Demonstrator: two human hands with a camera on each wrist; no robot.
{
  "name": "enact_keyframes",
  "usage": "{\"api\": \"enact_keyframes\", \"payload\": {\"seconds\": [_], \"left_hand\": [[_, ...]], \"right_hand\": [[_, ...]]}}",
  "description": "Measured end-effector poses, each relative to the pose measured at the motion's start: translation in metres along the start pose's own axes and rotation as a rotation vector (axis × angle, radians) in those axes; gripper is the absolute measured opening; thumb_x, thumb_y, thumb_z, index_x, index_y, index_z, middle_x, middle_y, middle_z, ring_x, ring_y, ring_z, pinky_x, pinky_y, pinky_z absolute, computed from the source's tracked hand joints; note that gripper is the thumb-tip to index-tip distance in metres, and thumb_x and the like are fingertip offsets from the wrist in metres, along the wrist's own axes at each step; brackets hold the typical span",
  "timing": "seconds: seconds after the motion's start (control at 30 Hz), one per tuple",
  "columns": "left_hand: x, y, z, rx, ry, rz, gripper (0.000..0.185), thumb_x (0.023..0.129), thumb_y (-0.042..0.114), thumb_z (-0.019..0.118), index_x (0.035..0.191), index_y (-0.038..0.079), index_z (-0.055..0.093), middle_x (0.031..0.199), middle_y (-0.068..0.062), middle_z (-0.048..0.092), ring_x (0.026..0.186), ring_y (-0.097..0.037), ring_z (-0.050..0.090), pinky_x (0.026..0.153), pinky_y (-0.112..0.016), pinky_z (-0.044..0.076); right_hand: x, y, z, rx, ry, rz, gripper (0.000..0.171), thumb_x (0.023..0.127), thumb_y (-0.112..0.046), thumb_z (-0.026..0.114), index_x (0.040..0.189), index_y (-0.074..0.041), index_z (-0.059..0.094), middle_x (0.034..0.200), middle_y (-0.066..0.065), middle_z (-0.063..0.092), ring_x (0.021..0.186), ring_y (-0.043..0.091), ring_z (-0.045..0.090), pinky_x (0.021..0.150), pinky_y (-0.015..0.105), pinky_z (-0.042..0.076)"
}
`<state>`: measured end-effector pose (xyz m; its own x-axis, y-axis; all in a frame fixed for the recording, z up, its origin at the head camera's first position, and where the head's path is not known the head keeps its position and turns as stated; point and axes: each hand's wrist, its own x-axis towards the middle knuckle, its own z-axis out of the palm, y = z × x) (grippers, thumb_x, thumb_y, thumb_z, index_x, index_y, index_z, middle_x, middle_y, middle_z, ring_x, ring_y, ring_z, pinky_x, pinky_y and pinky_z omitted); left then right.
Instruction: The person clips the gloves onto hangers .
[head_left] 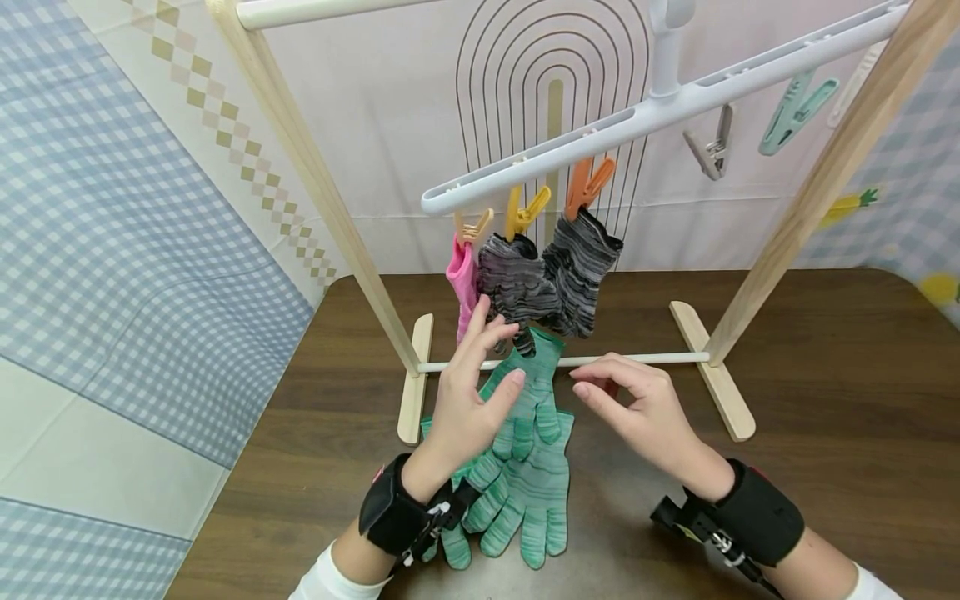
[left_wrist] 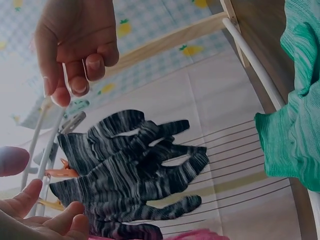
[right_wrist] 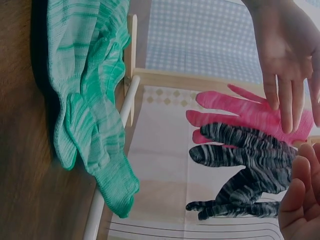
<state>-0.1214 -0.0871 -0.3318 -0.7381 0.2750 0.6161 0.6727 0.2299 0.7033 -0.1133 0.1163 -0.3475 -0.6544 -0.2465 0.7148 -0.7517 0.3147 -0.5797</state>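
Green striped gloves lie piled on the dark table; one cuff drapes over the rack's low white rod. My left hand hovers above them with fingers spread and straight, close to the hanging gloves. My right hand floats beside it, fingers loosely curled round nothing. A pink glove and two grey striped gloves hang from pegs on the white bar. The right wrist view shows the green gloves, pink glove and grey glove.
The wooden rack's slanted legs and flat feet frame the hands. Empty grey and teal pegs hang on the bar's right part. A checked cloth covers the left wall. The table edge runs at front left.
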Motion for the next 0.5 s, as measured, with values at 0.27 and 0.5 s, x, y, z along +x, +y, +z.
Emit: {"api": "enact_keyframes", "payload": {"seconds": [0.27, 0.5], "left_hand": [[-0.001, 0.000, -0.002, 0.006, 0.003, 0.001, 0.040, 0.083, 0.003, 0.053, 0.123, 0.001, 0.046, 0.147, -0.013, 0.015, 0.129, -0.023, 0.033, 0.099, -0.043, 0.034], [-0.002, -0.001, -0.002, 0.015, 0.009, 0.012, 0.040, 0.083, 0.002, 0.054, 0.122, 0.000, 0.047, 0.147, -0.016, 0.016, 0.128, -0.026, 0.034, 0.101, -0.041, 0.032]], "right_hand": [[0.004, 0.006, -0.012, -0.062, 0.023, 0.048, 0.015, 0.078, 0.001, 0.062, 0.089, -0.009, 0.065, 0.078, 0.001, 0.061, 0.066, 0.000, 0.046, 0.058, 0.017, 0.036], [0.009, 0.010, -0.025, -0.103, 0.038, 0.101, 0.018, 0.078, 0.005, 0.060, 0.091, -0.007, 0.065, 0.082, -0.006, 0.061, 0.069, -0.001, 0.049, 0.061, 0.014, 0.038]]}}
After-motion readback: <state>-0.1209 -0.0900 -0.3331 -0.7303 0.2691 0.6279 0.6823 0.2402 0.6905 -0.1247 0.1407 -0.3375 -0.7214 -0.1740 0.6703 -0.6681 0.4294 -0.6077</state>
